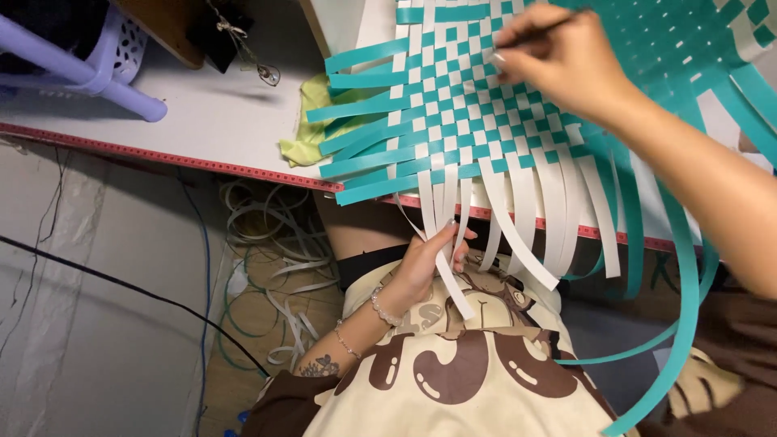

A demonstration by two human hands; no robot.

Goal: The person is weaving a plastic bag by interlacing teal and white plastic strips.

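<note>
My left hand (427, 263) sat low in the centre of the frame, below the tabletop edge, its fingers closed around one loose white plastic strip (450, 279) that hung down from the weave. My right hand (558, 57) lay at the top of the frame, pressed on the flat woven mat of teal and white plastic strips (453, 113), fingers pinched narrow on a thin dark rod-like tool (541, 29) whose tip I could not make out. The strip in my left hand ran with its long axis nearly straight up the picture, from my lap toward the mat's lower border, so the weave lay above the left hand and just under the right; the left hand was the nearer one to the free white ends (534, 218). Loose teal ends (356, 113) fanned out to the left over the pale tabletop (202, 113), and a yellow-green cloth (306, 133) lay partly beneath them.
</note>
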